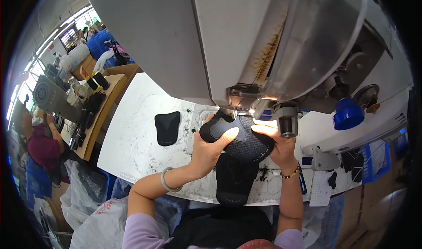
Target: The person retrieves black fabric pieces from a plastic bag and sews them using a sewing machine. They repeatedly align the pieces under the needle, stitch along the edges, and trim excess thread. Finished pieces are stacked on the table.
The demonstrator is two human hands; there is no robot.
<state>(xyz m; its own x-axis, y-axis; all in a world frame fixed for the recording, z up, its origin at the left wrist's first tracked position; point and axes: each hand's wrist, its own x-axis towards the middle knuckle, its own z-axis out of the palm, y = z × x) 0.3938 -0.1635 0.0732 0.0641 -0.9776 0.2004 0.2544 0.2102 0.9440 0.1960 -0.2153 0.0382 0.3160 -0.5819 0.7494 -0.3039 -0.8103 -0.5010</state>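
A dark grey and black textured piece, which looks like a shoe upper (248, 144), is held up at the working end of a large sewing machine (154, 42), where a lamp shines on it. My left hand (205, 155) grips its left side, thumb on top and fingers mostly hidden beneath. At its right edge, my right hand (283, 151) pinches it between thumb and fingers. Just below, a black tongue-shaped piece (235, 183) lies over the table's near edge, its upper end covered by the upper. A second black tongue-shaped piece (167, 129) rests farther left.
Black lint is scattered over the white table (136, 126). The machine's blue knob (348, 114) hangs at right, above a grey metal fitting (325, 159). To the left are a wooden bench (105, 112), plastic bags (94, 220) and a seated person (44, 145).
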